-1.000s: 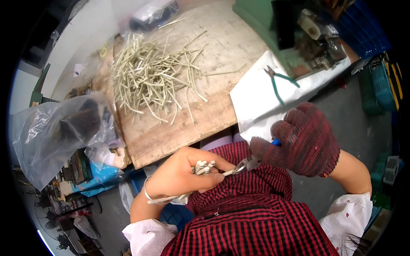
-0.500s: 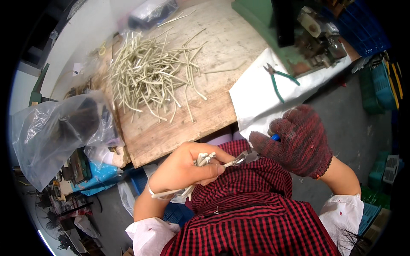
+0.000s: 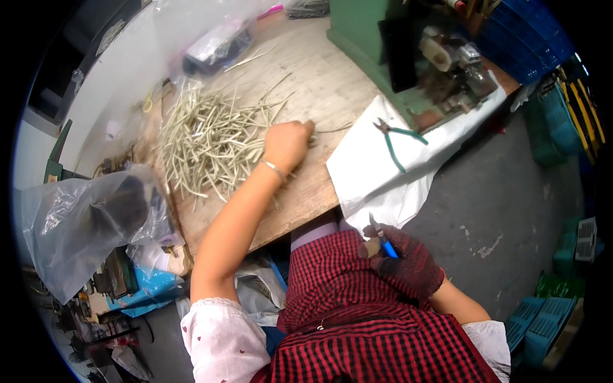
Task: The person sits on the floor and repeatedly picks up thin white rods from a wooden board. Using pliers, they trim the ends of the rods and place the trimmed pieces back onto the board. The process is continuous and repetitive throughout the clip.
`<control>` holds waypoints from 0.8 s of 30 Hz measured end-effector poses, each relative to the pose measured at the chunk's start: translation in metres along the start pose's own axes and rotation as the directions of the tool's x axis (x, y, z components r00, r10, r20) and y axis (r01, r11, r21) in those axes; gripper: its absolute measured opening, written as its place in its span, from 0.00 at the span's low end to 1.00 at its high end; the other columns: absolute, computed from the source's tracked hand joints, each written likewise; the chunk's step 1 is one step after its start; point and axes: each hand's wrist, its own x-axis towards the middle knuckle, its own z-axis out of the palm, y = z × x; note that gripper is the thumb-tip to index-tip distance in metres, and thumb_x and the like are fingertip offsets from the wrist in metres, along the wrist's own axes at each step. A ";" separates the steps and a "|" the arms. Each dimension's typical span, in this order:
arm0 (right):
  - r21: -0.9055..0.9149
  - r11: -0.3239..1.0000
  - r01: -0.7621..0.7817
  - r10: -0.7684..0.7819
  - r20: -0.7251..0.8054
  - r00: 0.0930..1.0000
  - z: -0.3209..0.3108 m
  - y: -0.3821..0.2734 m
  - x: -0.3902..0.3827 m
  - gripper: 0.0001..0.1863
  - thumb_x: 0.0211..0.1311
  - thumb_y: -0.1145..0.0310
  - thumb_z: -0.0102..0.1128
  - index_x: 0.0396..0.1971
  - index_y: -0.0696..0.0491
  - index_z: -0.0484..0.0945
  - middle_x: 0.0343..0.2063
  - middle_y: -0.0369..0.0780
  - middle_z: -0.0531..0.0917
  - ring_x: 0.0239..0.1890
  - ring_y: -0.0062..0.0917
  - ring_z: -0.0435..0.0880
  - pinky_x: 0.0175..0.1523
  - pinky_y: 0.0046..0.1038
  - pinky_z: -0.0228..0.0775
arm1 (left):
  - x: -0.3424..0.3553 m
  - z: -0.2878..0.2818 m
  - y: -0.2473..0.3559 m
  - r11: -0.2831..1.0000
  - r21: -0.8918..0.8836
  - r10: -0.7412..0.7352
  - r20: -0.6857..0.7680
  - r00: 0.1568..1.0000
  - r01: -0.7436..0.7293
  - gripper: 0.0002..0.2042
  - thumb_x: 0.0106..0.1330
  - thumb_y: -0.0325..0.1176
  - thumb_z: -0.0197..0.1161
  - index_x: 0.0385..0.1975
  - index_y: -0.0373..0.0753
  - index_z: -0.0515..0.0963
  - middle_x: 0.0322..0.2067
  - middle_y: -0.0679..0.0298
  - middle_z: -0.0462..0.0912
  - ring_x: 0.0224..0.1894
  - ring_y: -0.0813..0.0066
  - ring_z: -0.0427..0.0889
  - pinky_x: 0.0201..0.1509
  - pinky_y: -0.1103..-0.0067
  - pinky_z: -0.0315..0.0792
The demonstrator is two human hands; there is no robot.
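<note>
Fabric in red and black checks [image 3: 332,281] covers the person's lap, nearest of all. Just above it, the right hand [image 3: 408,260], in a dark red knitted glove, has its fingers closed round a blue-handled tool [image 3: 387,247], whose metal tip points up and away. Beyond the lap, a white sheet [image 3: 357,172] hangs over the front of the wooden table [image 3: 306,188]. The bare left hand [image 3: 286,143] reaches out over the tabletop at the right side of a heap of pale thin strips [image 3: 207,143]. Its fingers curl downward, back of the hand uppermost; their undersides are hidden, so I cannot tell whether they have hold of a strip. One loose strip [image 3: 336,129] lies just to its right. Green-handled pliers [image 3: 396,150] rest on the sheet, jaws parted. Farther off stand a green machine base [image 3: 361,41] and, toward the left, a plastic-wrapped bundle [image 3: 217,50].
</note>
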 end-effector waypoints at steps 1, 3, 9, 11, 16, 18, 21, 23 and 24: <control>0.166 0.985 -0.043 0.036 0.043 0.998 -0.001 0.004 0.000 0.26 0.60 0.70 0.61 0.59 0.52 0.68 0.48 0.45 0.80 0.46 0.30 0.83 0.49 0.31 0.76 | 0.002 -0.002 -0.004 0.999 0.027 -0.026 -0.026 0.999 0.027 0.08 0.59 0.23 0.56 0.35 0.40 0.78 0.19 0.61 0.79 0.21 0.69 0.79 0.21 0.75 0.71; 0.705 0.663 -0.253 0.225 0.135 0.965 -0.002 0.007 0.000 0.28 0.60 0.70 0.60 0.61 0.52 0.65 0.48 0.45 0.80 0.45 0.29 0.83 0.49 0.30 0.76 | -0.004 -0.020 -0.011 0.999 -0.014 -0.053 -0.188 0.981 0.051 0.07 0.59 0.23 0.55 0.36 0.39 0.75 0.18 0.62 0.78 0.19 0.70 0.78 0.19 0.77 0.69; 0.185 0.944 -0.274 0.210 0.307 0.928 -0.001 0.002 0.008 0.34 0.58 0.72 0.61 0.66 0.50 0.60 0.48 0.46 0.79 0.44 0.33 0.82 0.50 0.32 0.76 | -0.106 -0.103 0.031 0.307 -0.936 -0.521 -0.013 0.854 0.173 0.08 0.62 0.21 0.58 0.41 0.37 0.75 0.24 0.64 0.81 0.23 0.80 0.77 0.25 0.84 0.67; -0.033 0.996 0.086 -0.078 0.203 0.976 0.003 -0.016 0.017 0.35 0.54 0.74 0.62 0.65 0.51 0.63 0.44 0.47 0.80 0.43 0.38 0.82 0.49 0.35 0.75 | -0.145 -0.114 0.064 -0.072 -0.954 -0.463 0.289 0.838 0.290 0.10 0.64 0.23 0.59 0.45 0.35 0.75 0.23 0.65 0.80 0.23 0.82 0.75 0.26 0.86 0.66; -0.585 0.670 0.458 -0.471 0.142 0.871 0.009 -0.078 0.034 0.32 0.46 0.72 0.64 0.58 0.52 0.71 0.31 0.47 0.80 0.32 0.41 0.79 0.38 0.39 0.70 | -0.176 -0.125 0.091 -0.495 -0.796 -0.278 0.525 0.804 0.349 0.14 0.65 0.22 0.59 0.50 0.27 0.74 0.22 0.66 0.76 0.21 0.84 0.72 0.25 0.88 0.63; -0.679 0.628 0.381 -0.365 0.176 0.914 0.008 -0.090 0.032 0.32 0.44 0.73 0.66 0.56 0.50 0.73 0.37 0.44 0.81 0.36 0.40 0.79 0.41 0.38 0.71 | -0.178 -0.131 0.093 -0.484 -0.806 -0.258 0.502 0.825 0.339 0.14 0.65 0.22 0.59 0.50 0.27 0.74 0.22 0.66 0.76 0.21 0.84 0.71 0.24 0.88 0.63; -0.743 0.551 0.379 -0.393 0.170 0.904 0.009 -0.092 0.030 0.29 0.43 0.73 0.66 0.52 0.49 0.75 0.32 0.41 0.81 0.31 0.39 0.79 0.36 0.37 0.69 | -0.177 -0.133 0.090 -0.454 -0.796 -0.277 0.553 0.786 0.400 0.14 0.65 0.20 0.58 0.50 0.27 0.75 0.21 0.68 0.75 0.20 0.84 0.70 0.23 0.87 0.61; -0.784 0.513 0.350 -0.394 0.146 0.907 0.009 -0.100 0.027 0.25 0.44 0.71 0.68 0.48 0.46 0.78 0.28 0.38 0.80 0.27 0.34 0.78 0.32 0.34 0.67 | -0.177 -0.135 0.089 -0.474 -0.772 -0.269 0.585 0.765 0.424 0.13 0.64 0.20 0.58 0.49 0.27 0.75 0.20 0.68 0.74 0.20 0.85 0.69 0.22 0.87 0.60; -0.798 0.478 0.368 -0.415 0.165 0.895 0.006 -0.102 0.025 0.27 0.45 0.71 0.67 0.50 0.45 0.77 0.29 0.39 0.80 0.29 0.34 0.78 0.34 0.34 0.67 | -0.176 -0.136 0.087 -0.490 -0.755 -0.243 0.599 0.763 0.436 0.13 0.64 0.19 0.58 0.49 0.27 0.75 0.20 0.68 0.74 0.19 0.85 0.69 0.22 0.87 0.60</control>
